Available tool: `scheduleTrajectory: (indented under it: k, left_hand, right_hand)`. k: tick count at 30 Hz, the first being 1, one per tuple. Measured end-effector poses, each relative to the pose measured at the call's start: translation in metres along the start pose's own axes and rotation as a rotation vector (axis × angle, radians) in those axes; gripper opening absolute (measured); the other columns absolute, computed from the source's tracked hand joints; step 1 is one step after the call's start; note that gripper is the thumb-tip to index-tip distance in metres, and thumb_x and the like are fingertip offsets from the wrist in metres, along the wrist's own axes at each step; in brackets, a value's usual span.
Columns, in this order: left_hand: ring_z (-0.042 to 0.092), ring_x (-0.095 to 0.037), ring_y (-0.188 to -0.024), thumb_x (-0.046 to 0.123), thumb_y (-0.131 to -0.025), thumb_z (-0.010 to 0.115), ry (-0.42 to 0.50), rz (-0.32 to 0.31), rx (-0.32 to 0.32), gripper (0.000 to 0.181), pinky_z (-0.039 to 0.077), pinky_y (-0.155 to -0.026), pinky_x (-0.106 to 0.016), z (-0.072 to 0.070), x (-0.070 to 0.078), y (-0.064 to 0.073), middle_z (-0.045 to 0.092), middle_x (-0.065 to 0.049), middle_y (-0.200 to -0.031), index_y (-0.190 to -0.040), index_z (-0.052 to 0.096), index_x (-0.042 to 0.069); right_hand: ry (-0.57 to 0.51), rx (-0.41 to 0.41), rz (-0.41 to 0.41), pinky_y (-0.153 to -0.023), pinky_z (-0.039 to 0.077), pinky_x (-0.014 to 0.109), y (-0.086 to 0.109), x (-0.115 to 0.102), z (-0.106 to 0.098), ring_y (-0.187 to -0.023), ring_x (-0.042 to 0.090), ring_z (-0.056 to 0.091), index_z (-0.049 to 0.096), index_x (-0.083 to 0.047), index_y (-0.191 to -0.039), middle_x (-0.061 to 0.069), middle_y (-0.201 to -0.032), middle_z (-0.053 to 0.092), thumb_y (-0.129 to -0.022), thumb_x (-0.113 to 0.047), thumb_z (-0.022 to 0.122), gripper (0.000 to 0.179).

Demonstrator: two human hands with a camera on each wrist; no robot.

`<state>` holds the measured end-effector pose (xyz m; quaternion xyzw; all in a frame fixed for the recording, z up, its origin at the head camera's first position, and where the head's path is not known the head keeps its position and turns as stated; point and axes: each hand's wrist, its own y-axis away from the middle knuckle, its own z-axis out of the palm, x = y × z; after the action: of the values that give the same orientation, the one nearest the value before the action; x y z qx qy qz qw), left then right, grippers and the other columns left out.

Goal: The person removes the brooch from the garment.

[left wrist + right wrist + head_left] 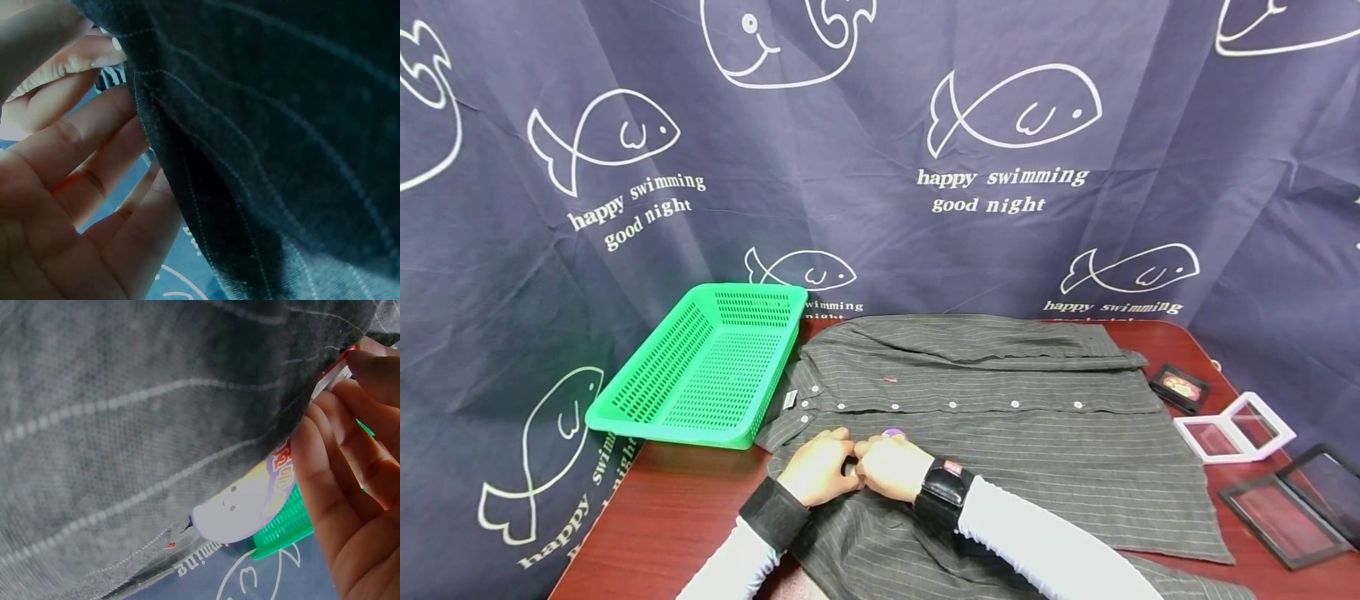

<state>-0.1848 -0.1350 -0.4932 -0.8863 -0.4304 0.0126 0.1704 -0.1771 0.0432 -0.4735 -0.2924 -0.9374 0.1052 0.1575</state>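
A dark grey striped shirt [1000, 450] with white buttons lies spread over the table. My left hand [822, 468] pinches its cloth near the collar end, fingers behind the cloth edge in the left wrist view. Right against it, my right hand [891, 467] pinches the same part of the shirt, its fingertips [315, 415] at the cloth edge. A small red-and-white piece [334, 372] shows between the right fingers, mostly hidden. Beside them, a rounded purple-edged label with a smiling face [244, 503] sticks out from behind the cloth.
A green plastic basket [752, 429] stands at the left, beside the collar. To the right lie a small black case [1180, 387], a white hinged frame [1213, 442] and a black hinged frame [1288, 517]. A fish-patterned curtain [880, 167] hangs behind the red-brown table [658, 500].
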Motion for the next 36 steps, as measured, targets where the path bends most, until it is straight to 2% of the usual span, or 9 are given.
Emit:
scheduleTrajectory:
  k: [6,12,18,26,32,36]
  left_hand:
    - [0.055,-0.016,-0.069,0.033,-0.065,0.082,0.002,0.001,-0.005,0.022,0.046,-0.060,-0.028,-0.001,0.000,0.000,0.047,0.008,-0.072,-0.072,0.066,0.021]
    - [0.055,-0.015,-0.071,0.034,-0.064,0.084,0.018,-0.009,-0.018,0.023,0.046,-0.060,-0.028,-0.001,-0.001,0.001,0.048,0.009,-0.074,-0.076,0.067,0.022]
    - [0.056,-0.015,-0.073,0.036,-0.064,0.084,0.028,-0.022,-0.052,0.025,0.046,-0.061,-0.029,-0.003,0.000,0.000,0.048,0.009,-0.074,-0.077,0.068,0.022]
    - [0.055,-0.014,-0.073,0.038,-0.065,0.085,0.027,-0.017,-0.058,0.027,0.045,-0.062,-0.028,-0.003,-0.001,0.000,0.049,0.010,-0.075,-0.080,0.069,0.021]
    - [0.055,-0.014,-0.074,0.038,-0.067,0.084,0.036,-0.008,-0.053,0.027,0.045,-0.063,-0.027,-0.003,-0.002,0.001,0.052,0.009,-0.078,-0.080,0.069,0.020]
    - [0.054,-0.013,-0.073,0.037,-0.068,0.084,0.042,0.006,-0.045,0.025,0.045,-0.063,-0.026,-0.005,-0.003,0.001,0.051,0.009,-0.077,-0.079,0.070,0.020]
  right_hand:
    - [-0.047,0.016,-0.025,-0.055,0.046,0.021,0.001,0.002,-0.002,-0.067,0.009,0.059,0.072,-0.027,-0.072,-0.009,-0.077,0.059,-0.074,-0.025,0.077,0.005]
    - [-0.201,0.008,-0.043,-0.062,0.048,0.022,0.000,0.008,0.001,-0.070,0.010,0.061,0.069,-0.021,-0.071,-0.007,-0.077,0.059,-0.073,-0.016,0.078,0.010]
    - [-0.316,0.005,-0.048,-0.061,0.045,0.019,0.002,0.013,0.000,-0.070,0.007,0.059,0.070,-0.017,-0.076,-0.005,-0.078,0.060,-0.072,-0.014,0.079,0.011]
    - [-0.358,-0.011,-0.038,-0.060,0.042,0.016,0.003,0.015,0.002,-0.067,0.005,0.054,0.073,-0.012,-0.085,-0.004,-0.076,0.059,-0.072,-0.011,0.077,0.014]
    - [-0.369,-0.004,-0.020,-0.057,0.039,0.015,0.003,0.015,0.001,-0.063,0.003,0.050,0.070,-0.014,-0.080,-0.005,-0.073,0.058,-0.074,-0.012,0.077,0.009]
    - [-0.328,0.021,-0.020,-0.057,0.041,0.015,0.003,0.013,0.001,-0.063,0.004,0.053,0.067,-0.015,-0.075,-0.006,-0.072,0.059,-0.074,-0.014,0.078,0.012]
